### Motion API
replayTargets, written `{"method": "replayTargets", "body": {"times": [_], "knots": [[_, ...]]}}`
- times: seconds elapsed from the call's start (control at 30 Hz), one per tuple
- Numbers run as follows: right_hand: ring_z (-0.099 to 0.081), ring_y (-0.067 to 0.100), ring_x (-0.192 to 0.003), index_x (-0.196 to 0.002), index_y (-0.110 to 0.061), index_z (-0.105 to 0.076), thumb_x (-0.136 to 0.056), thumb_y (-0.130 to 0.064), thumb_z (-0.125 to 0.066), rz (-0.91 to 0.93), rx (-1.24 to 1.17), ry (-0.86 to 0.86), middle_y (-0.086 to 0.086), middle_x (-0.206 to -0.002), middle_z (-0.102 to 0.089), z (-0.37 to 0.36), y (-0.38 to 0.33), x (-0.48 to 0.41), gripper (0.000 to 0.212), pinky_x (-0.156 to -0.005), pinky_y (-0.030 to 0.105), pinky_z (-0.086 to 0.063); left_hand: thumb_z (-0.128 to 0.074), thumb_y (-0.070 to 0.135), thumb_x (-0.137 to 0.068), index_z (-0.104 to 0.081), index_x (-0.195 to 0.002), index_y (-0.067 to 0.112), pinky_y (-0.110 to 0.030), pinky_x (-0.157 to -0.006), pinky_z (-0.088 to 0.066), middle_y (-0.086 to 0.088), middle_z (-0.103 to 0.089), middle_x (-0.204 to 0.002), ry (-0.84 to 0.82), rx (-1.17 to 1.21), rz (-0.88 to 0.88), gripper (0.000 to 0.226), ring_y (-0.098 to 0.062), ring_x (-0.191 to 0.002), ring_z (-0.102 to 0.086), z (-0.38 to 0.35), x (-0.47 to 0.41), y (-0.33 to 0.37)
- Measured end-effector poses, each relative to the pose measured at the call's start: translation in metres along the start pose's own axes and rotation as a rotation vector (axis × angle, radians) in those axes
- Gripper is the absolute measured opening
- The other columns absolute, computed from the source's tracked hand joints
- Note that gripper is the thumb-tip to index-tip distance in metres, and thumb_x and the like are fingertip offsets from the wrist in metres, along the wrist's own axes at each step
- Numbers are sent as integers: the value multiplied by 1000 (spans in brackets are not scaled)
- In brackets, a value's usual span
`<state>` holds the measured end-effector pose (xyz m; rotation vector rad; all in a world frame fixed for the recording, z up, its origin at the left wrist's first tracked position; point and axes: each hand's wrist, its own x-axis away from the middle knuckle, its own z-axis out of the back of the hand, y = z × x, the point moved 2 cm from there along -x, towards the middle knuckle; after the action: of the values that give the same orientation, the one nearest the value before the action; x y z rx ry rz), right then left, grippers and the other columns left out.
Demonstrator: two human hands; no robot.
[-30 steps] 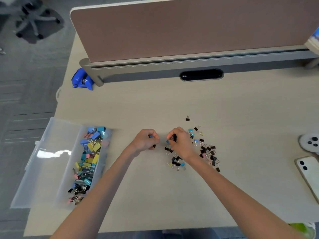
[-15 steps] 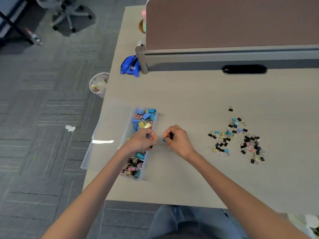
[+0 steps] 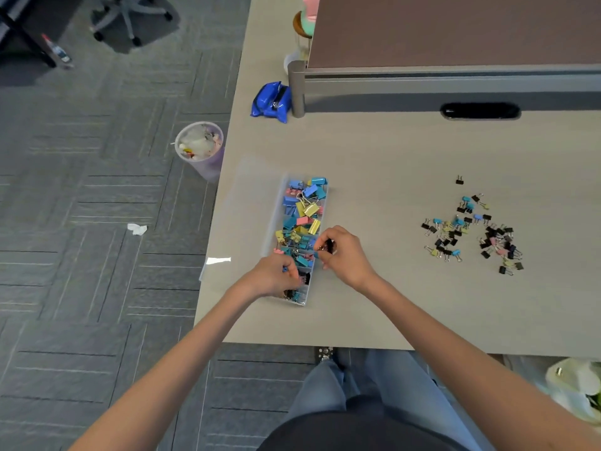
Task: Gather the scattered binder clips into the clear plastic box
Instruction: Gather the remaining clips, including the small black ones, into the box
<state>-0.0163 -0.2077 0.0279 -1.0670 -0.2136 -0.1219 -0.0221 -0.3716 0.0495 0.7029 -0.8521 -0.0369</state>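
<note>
Lap in jeans (image 3: 367, 385) sits nearest, under the desk (image 3: 390, 314) edge, on the near side of the clear plastic box (image 3: 326, 203). A white bag (image 3: 575, 385) is nearer than the box and far to its right, off the desk. Both bare forearms reach up to the box.

The left hand (image 3: 276, 279) is over the box's near end, fingers clenched round a small blue clip (image 3: 285, 269) that is mostly hidden. The right hand (image 3: 346, 257) is at the box's right wall, about mid-length. Its fingers pinch a black clip (image 3: 329, 246) just above the rim; cannot tell if there are more in the pinch.

The box lies lengthwise away from the person. Its lid (image 3: 247, 206) is open flat to its left, with a glare patch at the lid's near end. The box holds the boxed clips (image 3: 305, 211): bigger blue, yellow, pink and teal ones toward the far end, small dark ones at the near end.

The loose clips (image 3: 468, 236) lie scattered on the desk well to the right of the box, small ones in black, blue, yellow and pink. One stray clip (image 3: 459, 181), black, sits apart just beyond them.

On the floor left of the box are a paper scrap (image 3: 136, 228) and, farther off, a waste bin (image 3: 200, 146) with rubbish in it. Beyond the box a blue packet (image 3: 271, 102) lies beside the post of the divider panel (image 3: 455, 30). A dark cable slot (image 3: 480, 111) is beyond the box and to its right. A chair base (image 3: 130, 17) is farthest, beyond the box to its left.
</note>
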Motion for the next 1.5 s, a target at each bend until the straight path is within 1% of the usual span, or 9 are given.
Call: {"method": "replayTargets", "body": {"times": [0.1, 0.27, 0.4, 0.5, 0.67, 0.83, 1.0, 1.27, 1.5], "knots": [[-53, 8, -65, -81, -12, -61, -83, 8, -62, -7, 11, 0, -9, -84, -47, -4, 0, 7, 21, -54, 19, -52, -57, 1, -83, -57, -72, 15, -15, -58, -40, 6, -53, -76, 71, -94, -62, 17, -10, -71, -52, -11, 1, -9], [-55, 11, -63, -82, -10, -63, -84, 7, -62, -34, 44, 3, -2, -88, -50, -8, 1, 14, 17, -56, 27, -55, -56, -6, -77, -55, -70, 16, -26, -67, -40, -6, -57, -91, 193, -161, -101, 23, -24, -87, -56, -24, -2, -23], [-55, 11, -62, -82, -10, -63, -84, 7, -62, -46, 47, -5, 2, -92, -53, -11, 4, 20, 16, -51, 17, -51, -54, -9, -76, -50, -71, 22, -28, -73, -43, -8, -56, -104, 238, -122, -90, 31, -24, -93, -56, -28, -1, -30], [-55, 11, -65, -81, -13, -61, -84, 8, -62, -42, 39, -12, 1, -92, -52, -14, 5, 23, 21, -52, 17, -51, -52, -12, -76, -54, -80, 20, -22, -64, -39, -6, -55, -108, 242, -90, -67, 32, -19, -86, -52, -27, 0, -35], [-56, 15, -75, -81, -18, -60, -83, 2, -65, -13, 92, -20, -3, -91, -53, -22, 7, 24, 21, -69, 34, -56, -50, -12, -80, -58, -90, 19, -8, -52, -36, 0, -54, -95, 242, -58, -70, 34, -14, -81, -49, -22, 1, -39], [-51, 13, -77, -83, -18, -61, -83, 1, -64, 33, 130, -69, -1, -92, -52, -29, -2, 26, 19, -73, 28, -47, -44, -13, -82, -62, -99, 12, -8, -52, -37, -4, -61, -92, 235, -27, -63, 36, -14, -82, -55, -13, 4, -44], [-51, 10, -75, -85, -19, -62, -83, -3, -66, 83, 231, -198, 1, -95, -55, -41, -11, 27, 17, -69, 20, -39, -42, -16, -78, -62, -86, 16, -22, -75, -46, -4, -65, -89, 284, -18, -92, 38, -18, -87, -63, -2, 8, -50], [-61, 25, -90, -101, -16, -62, -83, -6, -63, 161, 502, -307, 4, -101, -68, -57, -10, 29, 21, -74, 34, -48, -48, -12, -77, -65, -81, 17, -31, -78, -53, -1, -67, -82, 374, 8, -104, 34, -17, -84, -66, 7, 14, -59], [-65, 13, -83, -96, -15, -65, -82, 2, -57, 117, 349, -272, 0, -90, -70, -46, -5, 29, 24, -80, 34, -54, -51, -10, -80, -62, -76, 24, -27, -74, -51, 9, -64, -77, 400, 37, -105, 36, -12, -75, -63, 3, 14, -55]]}}
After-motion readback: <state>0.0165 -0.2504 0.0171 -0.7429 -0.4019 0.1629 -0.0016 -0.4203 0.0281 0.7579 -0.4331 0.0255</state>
